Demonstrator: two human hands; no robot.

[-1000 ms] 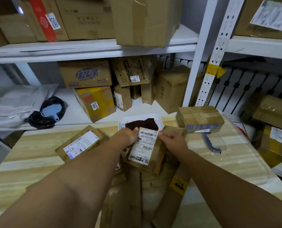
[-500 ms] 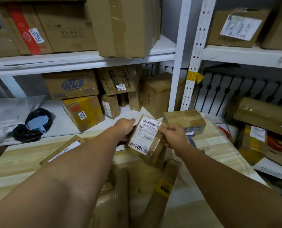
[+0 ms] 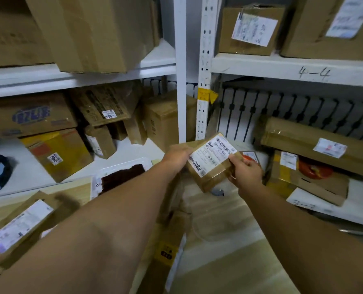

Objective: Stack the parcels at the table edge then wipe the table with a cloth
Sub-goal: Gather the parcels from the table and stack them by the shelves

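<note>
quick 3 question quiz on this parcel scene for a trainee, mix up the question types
1. True or false: both hands grip the small labelled parcel.
2. Where does the dark brown cloth lie? A) in a white tray B) draped over the held parcel C) on the upper shelf
3. Fill in: the handwritten mark on the right-hand shelf edge reads ____.

Key
1. True: the left hand holds its left end, the right hand its right end, off the table.
2. A, the white tray.
3. 4-4
</note>
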